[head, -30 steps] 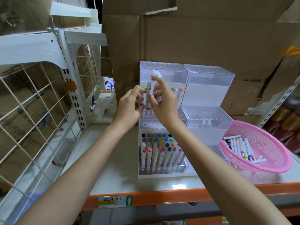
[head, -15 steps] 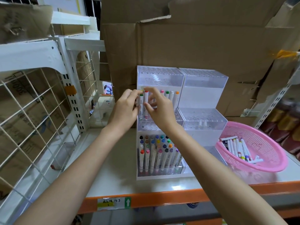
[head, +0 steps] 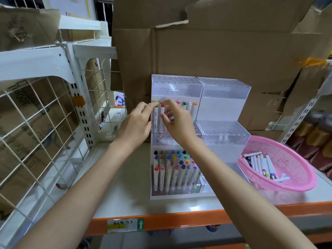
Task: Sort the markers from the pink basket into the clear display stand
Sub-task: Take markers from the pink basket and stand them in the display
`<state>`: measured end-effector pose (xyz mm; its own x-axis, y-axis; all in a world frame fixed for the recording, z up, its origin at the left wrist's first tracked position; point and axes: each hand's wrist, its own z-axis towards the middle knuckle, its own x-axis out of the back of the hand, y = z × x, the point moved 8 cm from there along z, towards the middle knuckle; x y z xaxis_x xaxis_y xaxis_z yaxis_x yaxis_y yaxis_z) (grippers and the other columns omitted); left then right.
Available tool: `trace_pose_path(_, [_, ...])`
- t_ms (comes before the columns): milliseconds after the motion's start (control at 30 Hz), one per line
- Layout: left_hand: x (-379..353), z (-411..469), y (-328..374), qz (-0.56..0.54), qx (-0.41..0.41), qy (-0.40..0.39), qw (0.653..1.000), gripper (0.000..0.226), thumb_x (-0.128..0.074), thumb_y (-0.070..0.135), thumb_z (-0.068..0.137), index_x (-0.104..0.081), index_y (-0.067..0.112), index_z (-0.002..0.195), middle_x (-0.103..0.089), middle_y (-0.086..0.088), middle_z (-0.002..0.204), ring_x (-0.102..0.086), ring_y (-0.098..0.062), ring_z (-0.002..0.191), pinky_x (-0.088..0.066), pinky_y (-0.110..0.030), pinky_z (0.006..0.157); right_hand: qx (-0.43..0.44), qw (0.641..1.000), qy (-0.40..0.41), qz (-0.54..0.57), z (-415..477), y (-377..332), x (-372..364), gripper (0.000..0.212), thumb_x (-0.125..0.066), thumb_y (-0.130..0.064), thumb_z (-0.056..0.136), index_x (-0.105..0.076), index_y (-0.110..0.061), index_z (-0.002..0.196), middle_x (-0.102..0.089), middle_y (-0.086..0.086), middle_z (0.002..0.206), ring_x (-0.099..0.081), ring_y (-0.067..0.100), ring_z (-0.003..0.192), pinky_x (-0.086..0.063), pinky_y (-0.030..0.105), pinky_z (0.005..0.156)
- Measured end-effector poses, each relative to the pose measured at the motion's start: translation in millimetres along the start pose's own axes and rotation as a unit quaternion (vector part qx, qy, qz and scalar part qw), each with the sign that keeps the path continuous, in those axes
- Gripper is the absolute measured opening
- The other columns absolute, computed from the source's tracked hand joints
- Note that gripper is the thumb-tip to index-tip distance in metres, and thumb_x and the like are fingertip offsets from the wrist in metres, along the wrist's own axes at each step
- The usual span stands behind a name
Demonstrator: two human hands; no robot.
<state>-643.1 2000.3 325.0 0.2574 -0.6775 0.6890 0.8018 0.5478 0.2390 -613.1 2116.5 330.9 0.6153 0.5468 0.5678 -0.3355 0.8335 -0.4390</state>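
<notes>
Head view, standing right by the shelf here: both arms are reaching into the clear acrylic stepped display stand, which sits on the white shelf with the orange front edge.

The right hand has its thumb and forefinger curled onto a white marker with a red cap, pinching it. That marker stands upright with its lower end at the holes of the stand's middle step, left column. Just to its left, touching or nearly so, is a white marker with a green cap, also upright. The left hand has its fingers bent, tips up against the top of that one. Honestly I can't tell if it's actually gripping it or just touching it, since the thumb is hidden.

Behind the right hand's fingers, a back row of capped markers pokes up from the same step, with pink, green, white and orange tops. The bottom step is packed with a bunch of colourful-capped markers.

The round pink plastic mesh basket is off to the right of the stand, tilted, with a pile of loose white markers lying in it.

There's a big brown cardboard box behind everything and a white wire grid rack on the left.
</notes>
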Motion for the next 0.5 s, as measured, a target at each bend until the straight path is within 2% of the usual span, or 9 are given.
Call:
trace_pose_path(233, [0.0, -0.7, 2.7, 0.019, 0.009, -0.013, 1.000, 0.058, -0.064, 0.001, 0.082, -0.046, 0.014, 0.135, -0.053, -0.008, 0.106, -0.058, -0.025, 0.091, -0.053, -0.038, 0.065, -0.010, 1.000, -0.013, -0.015, 1.9, -1.1, 0.5, 0.028, -0.064, -0.010, 0.090, -0.054, -0.014, 0.116, -0.058, 0.000, 0.084, -0.060, 0.017, 0.075, -0.057, 0.034, 0.073])
trace_pose_path(333, [1.3, 0.3, 2.8, 0.045, 0.022, -0.023, 0.998, 0.058, -0.064, 0.008, 0.083, -0.045, 0.016, 0.137, -0.051, -0.007, 0.110, -0.056, -0.026, 0.094, -0.052, -0.041, 0.064, -0.010, 0.999, -0.033, -0.028, 1.1, -1.8, 0.8, 0.035, -0.064, -0.012, 0.090, -0.053, -0.017, 0.122, -0.059, 0.000, 0.088, -0.059, 0.015, 0.078, -0.055, 0.031, 0.074])
trace_pose_path(400, [2.9, 1.0, 5.7, 0.072, 0.022, -0.027, 0.997, 0.060, -0.066, 0.016, 0.082, -0.044, 0.016, 0.138, -0.052, -0.007, 0.115, -0.054, -0.027, 0.102, -0.053, -0.043, 0.074, -0.007, 0.999, -0.037, -0.032, -0.2, -1.7, 4.4, 0.039, -0.063, -0.016, 0.091, -0.050, -0.019, 0.128, -0.060, 0.001, 0.094, -0.056, 0.013, 0.080, -0.052, 0.027, 0.072])
trace_pose_path(500, [3.8, 3.5, 16.1, 0.105, 0.029, -0.022, 0.994, 0.064, -0.070, 0.023, 0.079, -0.044, 0.015, 0.137, -0.051, -0.007, 0.125, -0.050, -0.027, 0.116, -0.045, -0.043, 0.095, 0.005, 0.999, -0.031, -0.043, -2.9, -1.1, 16.4, 0.037, -0.060, -0.020, 0.093, -0.051, -0.017, 0.129, -0.061, 0.003, 0.102, -0.053, 0.012, 0.081, -0.046, 0.024, 0.069])
